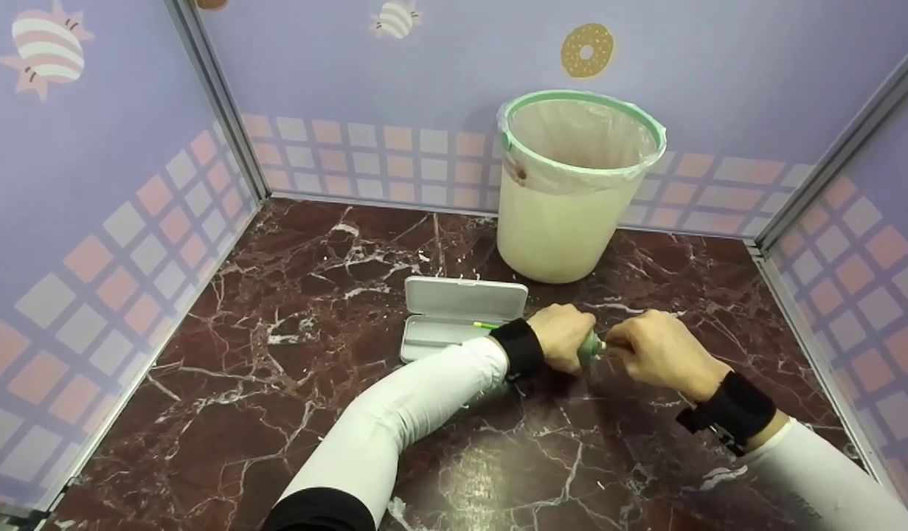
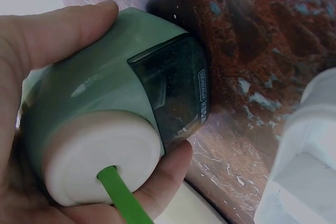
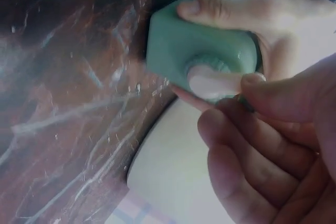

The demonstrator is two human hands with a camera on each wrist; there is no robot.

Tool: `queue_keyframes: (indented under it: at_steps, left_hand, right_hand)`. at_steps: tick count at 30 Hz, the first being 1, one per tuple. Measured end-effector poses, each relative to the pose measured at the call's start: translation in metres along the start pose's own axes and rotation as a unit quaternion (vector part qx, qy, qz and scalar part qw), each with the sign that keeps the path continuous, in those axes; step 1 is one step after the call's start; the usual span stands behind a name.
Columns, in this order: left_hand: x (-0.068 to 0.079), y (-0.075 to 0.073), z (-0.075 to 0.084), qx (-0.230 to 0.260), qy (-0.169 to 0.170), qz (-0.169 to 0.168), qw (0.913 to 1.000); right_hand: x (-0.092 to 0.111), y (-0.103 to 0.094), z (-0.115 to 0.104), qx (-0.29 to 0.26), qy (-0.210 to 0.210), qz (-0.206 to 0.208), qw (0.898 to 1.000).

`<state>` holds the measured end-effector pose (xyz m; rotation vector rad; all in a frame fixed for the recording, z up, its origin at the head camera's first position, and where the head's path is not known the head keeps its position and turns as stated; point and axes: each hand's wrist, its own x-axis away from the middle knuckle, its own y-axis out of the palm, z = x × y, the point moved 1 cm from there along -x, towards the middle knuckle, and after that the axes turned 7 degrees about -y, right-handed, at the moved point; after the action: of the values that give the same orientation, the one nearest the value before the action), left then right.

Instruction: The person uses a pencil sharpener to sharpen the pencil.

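As left hand (image 1: 563, 335) fingers gripped the pencil sharpener (image 2: 86, 85), right hand (image 1: 664, 352) fingers pinched its crank (image 3: 218, 83); green pencil (image 2: 125, 196) jutted from the opposite face, long axis leading away from right fingers.

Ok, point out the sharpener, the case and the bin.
Sharpener (image 2: 113, 80), left wrist view, on its green body.
Case (image 1: 465, 298), head view, inside its raised lid.
Bin (image 1: 557, 227), head view, on its outer wall.
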<state>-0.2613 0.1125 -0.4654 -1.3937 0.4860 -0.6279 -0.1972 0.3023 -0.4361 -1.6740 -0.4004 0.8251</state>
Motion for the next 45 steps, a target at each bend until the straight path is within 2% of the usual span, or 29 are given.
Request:
queue_keyframes:
  at_steps: [8, 16, 21, 34, 41, 45]
  left_hand:
    - [-0.002, -0.004, -0.005, 0.001, 0.004, -0.002, 1.0]
    - [-0.002, -0.005, -0.004, -0.008, 0.0, -0.009, 0.9999]
    - [-0.003, -0.004, -0.002, -0.004, 0.001, -0.01, 0.9999]
    - [-0.003, 0.0, -0.002, -0.01, 0.01, -0.004, 0.9999]
    - [-0.001, 0.0, 0.0, -0.01, 0.006, -0.002, 0.9999]
    - [0.0, 0.0, -0.001, -0.011, 0.004, -0.002, 0.9999]
  right_hand:
    - [-0.004, -0.003, 0.003, 0.001, -0.009, 0.026, 1.0]
    - [-0.012, 0.002, 0.015, -0.009, 0.032, 0.039, 0.999]
    - [-0.016, 0.01, 0.027, -0.006, 0.043, 0.04, 0.998]
    - [-0.014, 0.03, 0.042, -0.018, 0.009, 0.073, 0.997]
    - [-0.014, 0.04, 0.043, -0.003, 0.0, 0.056, 0.998]
    - [-0.012, 0.047, 0.043, 0.015, -0.021, 0.066, 0.997]
